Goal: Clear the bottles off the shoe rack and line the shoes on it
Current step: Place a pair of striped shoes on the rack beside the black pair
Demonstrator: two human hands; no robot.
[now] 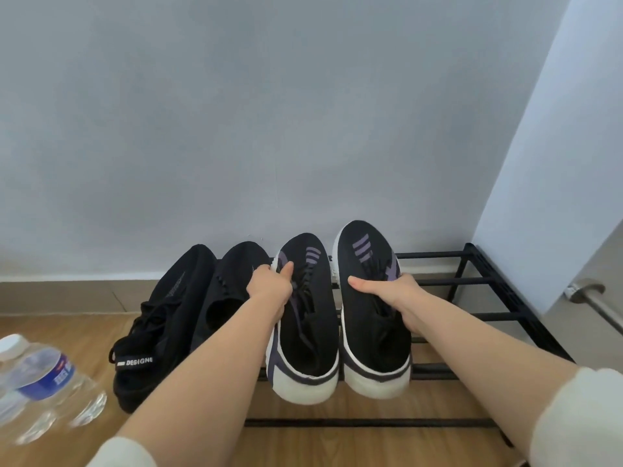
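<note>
On the shoe rack (472,281), hand-held sneakers (374,332).

Four shoes (303,318) line the black shoe rack (472,281).

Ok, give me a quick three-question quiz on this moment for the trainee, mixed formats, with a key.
1. True or false: the water bottle stands on the shoe rack.
2. Multiple choice: what does the left hand grip? A) the all-black shoe B) the left purple-striped shoe C) the rack bar
3. Fill in: the right hand holds the right purple-striped shoe, whose toe points toward the ____.

Key
1. False: it lies on the wooden floor, left of the rack.
2. B
3. Wall
</note>
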